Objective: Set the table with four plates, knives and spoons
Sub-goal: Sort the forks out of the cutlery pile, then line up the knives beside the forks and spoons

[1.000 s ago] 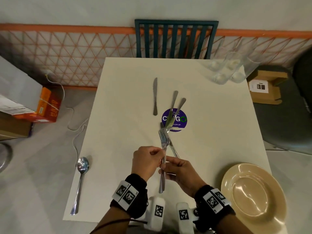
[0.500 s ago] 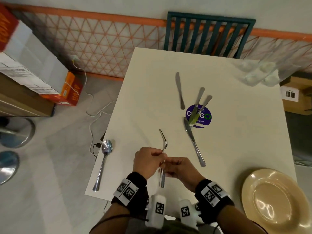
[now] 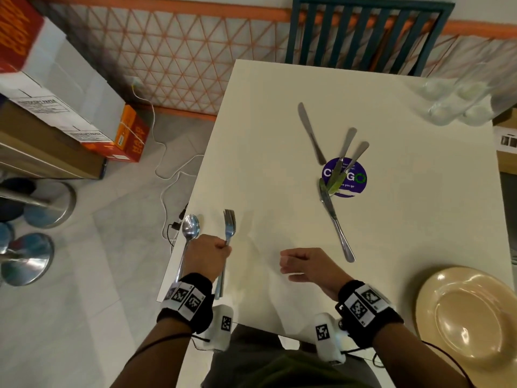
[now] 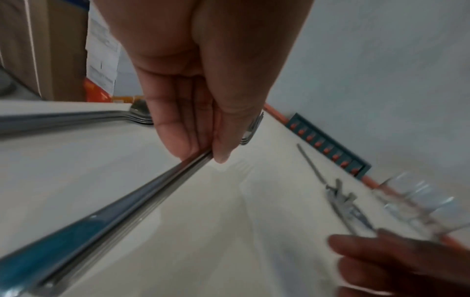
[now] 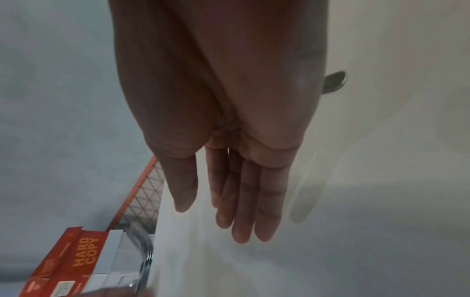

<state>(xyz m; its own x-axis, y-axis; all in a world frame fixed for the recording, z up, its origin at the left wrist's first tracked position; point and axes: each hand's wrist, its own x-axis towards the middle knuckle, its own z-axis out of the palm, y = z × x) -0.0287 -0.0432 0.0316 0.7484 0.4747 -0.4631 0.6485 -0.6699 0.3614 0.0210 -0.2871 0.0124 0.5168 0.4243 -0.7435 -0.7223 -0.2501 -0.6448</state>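
Observation:
My left hand [image 3: 221, 249] grips a small stack of forks [image 3: 229, 231] by the handles, tines pointing away, just right of a spoon [image 3: 190, 231] that lies at the table's left edge. In the left wrist view, thumb and fingers [image 4: 178, 140] pinch the fork handles [image 4: 142, 193]. My right hand [image 3: 291, 268] hovers empty over the table's near middle, with its fingers [image 5: 244, 211] straight. One knife [image 3: 334, 219] lies by the purple sticker [image 3: 354, 182], another knife [image 3: 309, 133] farther back. A beige plate [image 3: 470, 317] sits front right.
Two more utensil handles [image 3: 354, 148] rest across the sticker. Clear glasses [image 3: 458, 102] stand at the far right corner. A teal chair [image 3: 369, 35] is behind the white table [image 3: 265, 163]. Boxes [image 3: 56, 93] and stool bases [image 3: 28, 259] stand on the floor at the left.
My hands have parted. The right hand let go of the forks and drew right; the left carried them left, next to the spoon. The head view turned left.

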